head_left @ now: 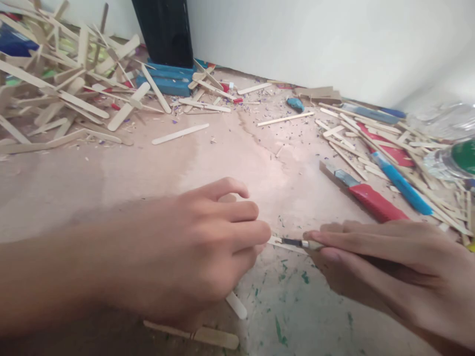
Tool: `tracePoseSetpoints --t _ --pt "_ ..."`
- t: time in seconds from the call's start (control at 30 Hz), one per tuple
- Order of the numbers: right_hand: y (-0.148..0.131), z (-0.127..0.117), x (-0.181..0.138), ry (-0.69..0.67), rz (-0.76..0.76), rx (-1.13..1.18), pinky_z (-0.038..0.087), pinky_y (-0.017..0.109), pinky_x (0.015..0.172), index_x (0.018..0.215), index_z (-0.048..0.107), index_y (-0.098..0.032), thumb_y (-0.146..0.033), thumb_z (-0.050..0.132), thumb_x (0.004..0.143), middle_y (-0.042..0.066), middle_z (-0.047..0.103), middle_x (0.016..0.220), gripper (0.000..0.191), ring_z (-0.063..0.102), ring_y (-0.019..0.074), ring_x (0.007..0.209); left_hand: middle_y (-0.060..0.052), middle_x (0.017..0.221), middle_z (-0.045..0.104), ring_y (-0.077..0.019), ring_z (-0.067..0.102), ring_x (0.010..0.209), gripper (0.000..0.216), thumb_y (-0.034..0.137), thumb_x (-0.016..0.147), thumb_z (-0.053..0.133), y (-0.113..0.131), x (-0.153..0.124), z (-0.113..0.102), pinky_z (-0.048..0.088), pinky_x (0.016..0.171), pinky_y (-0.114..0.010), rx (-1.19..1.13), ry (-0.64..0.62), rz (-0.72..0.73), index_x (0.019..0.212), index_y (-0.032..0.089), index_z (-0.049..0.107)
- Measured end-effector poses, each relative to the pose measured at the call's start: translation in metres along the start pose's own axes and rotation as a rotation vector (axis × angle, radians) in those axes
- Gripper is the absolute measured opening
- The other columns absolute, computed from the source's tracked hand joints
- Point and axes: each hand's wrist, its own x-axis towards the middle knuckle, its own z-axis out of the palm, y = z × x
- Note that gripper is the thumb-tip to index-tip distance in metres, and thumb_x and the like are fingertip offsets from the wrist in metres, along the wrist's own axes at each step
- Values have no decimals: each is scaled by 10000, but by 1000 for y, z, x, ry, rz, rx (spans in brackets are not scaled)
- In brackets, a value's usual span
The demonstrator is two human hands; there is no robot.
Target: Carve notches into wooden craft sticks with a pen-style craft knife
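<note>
My left hand (218,242) is closed, fingers curled down around a popsicle stick (295,248) against the tabletop. The stick's narrow end sticks out to the right of my fingertips. In my right hand (389,267) is a thin craft knife (313,245), pinched near its metal collar. Its dark blade points left and lies over the stick, close to my left fingertips. Most of the knife's handle is hidden in my hand. Below my left hand, the rounded end of another popsicle stick (237,305) shows, with a flat wooden stick (215,337) nearer me.
A tangled pile of popsicle sticks (81,99) covers the back left. A black upright object (165,32) stands on a blue base (166,79). At right lie a red-handled cutter (378,202), a blue pen-like tool (403,183), wood scraps and a clear bottle (449,153).
</note>
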Motion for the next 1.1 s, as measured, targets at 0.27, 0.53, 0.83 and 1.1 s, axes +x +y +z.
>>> tracePoseSetpoints --t 0.27,0.53,0.83,1.1 --pt "0 -8 0 -24 2 -26 655 277 505 1324 814 -370 -228 646 1159 -17 915 1024 275 879 215 798 -45 922 676 -219 622 865 370 99 1127 512 -2 -2 9 515 1004 -460 -29 28 -28 877 165 778" --pt "7 -9 3 -57 -22 15 700 286 591 1335 798 -342 -159 654 1126 -12 914 1057 313 884 215 826 -49 943 672 -228 608 893 298 124 1121 581 -1 -3 10 513 976 -463 5 11 -17 912 156 792" --pt "5 -6 1 -79 -50 -34 680 277 577 1318 800 -305 -191 644 1150 22 917 1115 256 882 209 807 -47 944 689 -219 622 888 264 112 1087 629 -2 -2 10 530 973 -428 35 12 -12 860 185 743" --pt "7 -12 7 -101 -175 -203 668 264 585 1361 722 -268 -234 609 1195 39 912 1102 203 880 187 823 -47 944 686 -220 619 879 284 118 1103 610 -2 -2 9 540 959 -439 18 0 -23 875 192 764"
